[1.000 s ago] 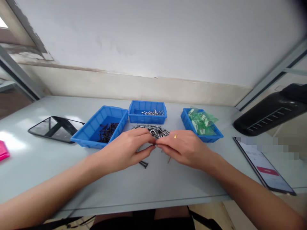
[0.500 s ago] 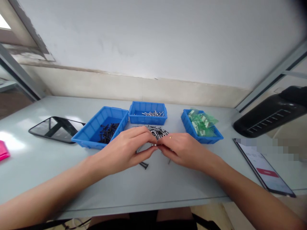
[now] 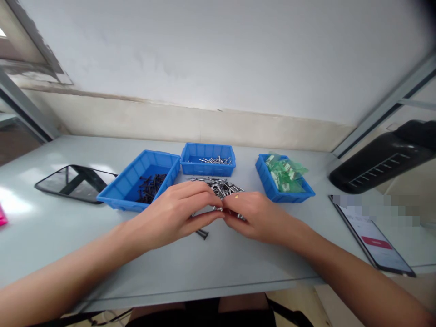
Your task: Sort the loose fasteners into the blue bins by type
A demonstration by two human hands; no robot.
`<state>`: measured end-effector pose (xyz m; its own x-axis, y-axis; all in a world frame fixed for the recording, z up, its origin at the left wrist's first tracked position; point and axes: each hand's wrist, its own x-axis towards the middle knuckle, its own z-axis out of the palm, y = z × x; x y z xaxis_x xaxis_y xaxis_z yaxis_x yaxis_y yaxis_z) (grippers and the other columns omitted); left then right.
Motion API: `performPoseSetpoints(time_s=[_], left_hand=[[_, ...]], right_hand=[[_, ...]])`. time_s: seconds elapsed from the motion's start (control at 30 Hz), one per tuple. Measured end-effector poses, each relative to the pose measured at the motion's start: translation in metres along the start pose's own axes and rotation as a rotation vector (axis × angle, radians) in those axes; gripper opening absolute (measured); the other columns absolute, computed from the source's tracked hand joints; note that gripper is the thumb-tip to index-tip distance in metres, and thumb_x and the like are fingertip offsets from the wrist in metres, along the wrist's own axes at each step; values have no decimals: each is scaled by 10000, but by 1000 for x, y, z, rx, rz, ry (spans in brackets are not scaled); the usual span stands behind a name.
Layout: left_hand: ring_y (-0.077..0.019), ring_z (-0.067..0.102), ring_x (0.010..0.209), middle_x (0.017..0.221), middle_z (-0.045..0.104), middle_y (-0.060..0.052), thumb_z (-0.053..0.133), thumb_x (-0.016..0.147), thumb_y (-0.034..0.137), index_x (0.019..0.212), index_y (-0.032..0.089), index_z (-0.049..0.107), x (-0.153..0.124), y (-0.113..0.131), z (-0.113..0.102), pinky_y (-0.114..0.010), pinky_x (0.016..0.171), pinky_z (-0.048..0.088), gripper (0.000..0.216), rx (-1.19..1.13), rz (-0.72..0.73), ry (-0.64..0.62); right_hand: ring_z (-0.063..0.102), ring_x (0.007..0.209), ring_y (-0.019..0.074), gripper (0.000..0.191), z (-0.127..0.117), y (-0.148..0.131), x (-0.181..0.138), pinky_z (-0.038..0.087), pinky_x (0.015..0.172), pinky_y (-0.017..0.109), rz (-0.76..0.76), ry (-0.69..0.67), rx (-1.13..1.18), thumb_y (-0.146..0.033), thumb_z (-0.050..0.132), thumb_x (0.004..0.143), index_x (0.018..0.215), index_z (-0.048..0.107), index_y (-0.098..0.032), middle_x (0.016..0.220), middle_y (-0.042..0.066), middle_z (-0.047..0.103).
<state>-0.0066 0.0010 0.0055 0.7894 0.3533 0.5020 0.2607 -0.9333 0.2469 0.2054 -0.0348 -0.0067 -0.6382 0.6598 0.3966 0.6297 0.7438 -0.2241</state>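
Observation:
My left hand (image 3: pixel 177 212) and my right hand (image 3: pixel 254 213) meet fingertip to fingertip over the near edge of a loose pile of silver nails (image 3: pixel 218 185) on the grey table (image 3: pixel 218 263). Both hands are pinched closed on a few silver nails between them. A ring shows on my right hand. One dark screw (image 3: pixel 202 234) lies on the table just under my left fingers. Behind the pile stand three blue bins: a left bin (image 3: pixel 134 179) with black screws, a middle bin (image 3: pixel 207 160) with silver nails, a right bin (image 3: pixel 272 188) with green packets.
A dark tablet (image 3: pixel 73 181) lies at the left, a pink object (image 3: pixel 2 214) at the far left edge. A phone with a lit screen (image 3: pixel 373 238) lies at the right, below a black device (image 3: pixel 381 163). A white wall stands behind the table.
My right hand has slid a little left and nearer, closing against my left fingertips. The view has shifted slightly. The bins and pile stay put.

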Motion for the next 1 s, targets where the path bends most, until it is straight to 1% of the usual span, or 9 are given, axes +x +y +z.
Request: performPoseSetpoints(time_s=[0.17,0.23,0.37,0.47,0.63,0.73,0.83,0.93,1.0], left_hand=[[-108,577,830,872,612,-4,555,875,224,940,183,597,4,3,-3,-207,750,447,87,30,-87,69],[-103,578,828,863,618,2,552,878,227,919,181,599,6,3,-4,-198,743,444,77,49,-114,76],[-105,579,807,847,616,2,548,876,238,909,178,615,7,1,-3,-202,722,448,95,73,-127,56],[-117,581,798,836,613,-6,539,878,249,918,179,631,7,-1,1,-216,719,457,122,55,-117,28],[-125,577,776,836,602,-20,517,888,265,916,179,636,4,-1,6,-226,693,457,150,-27,-115,-51],[-121,566,765,842,591,-24,509,889,261,876,168,623,2,1,6,-228,692,449,148,-80,-112,-106],[-121,557,754,826,580,-21,527,868,233,800,162,609,3,5,6,-220,685,448,128,-121,-141,-158],[-116,552,736,797,571,-13,534,848,207,762,164,606,4,8,6,-205,662,450,121,-151,-176,-176],[-111,551,724,781,566,-8,539,845,204,758,163,609,5,9,6,-201,655,448,118,-164,-188,-179]], right_hand=[[563,658,117,127,-8,3,1,390,608,228,-14,117,-47,-182,461,882,832,576,-160,710,10,615],[564,647,117,126,-11,5,1,398,608,230,-14,161,-73,-184,465,877,857,588,-160,701,7,622],[523,584,100,131,-13,6,0,391,576,226,-39,231,-111,-176,467,873,841,592,-157,644,-11,597],[506,575,96,131,-11,4,-1,388,566,224,-80,272,-123,-168,470,871,835,595,-156,627,-14,584],[489,566,87,131,-5,-2,-1,387,560,210,-192,330,-136,-172,475,866,819,597,-182,612,-30,574],[490,566,85,144,-4,-4,-1,394,561,207,-222,315,-129,-175,470,869,813,603,-177,608,-26,568],[489,556,91,177,-4,-6,0,393,551,217,-242,272,-145,-192,451,885,802,607,-173,588,-24,554],[490,556,92,219,-4,-7,0,388,543,217,-240,235,-160,-185,413,900,793,604,-183,582,-24,559],[487,550,89,213,-4,-7,0,385,541,213,-235,240,-153,-176,412,901,805,603,-185,577,-28,559]])
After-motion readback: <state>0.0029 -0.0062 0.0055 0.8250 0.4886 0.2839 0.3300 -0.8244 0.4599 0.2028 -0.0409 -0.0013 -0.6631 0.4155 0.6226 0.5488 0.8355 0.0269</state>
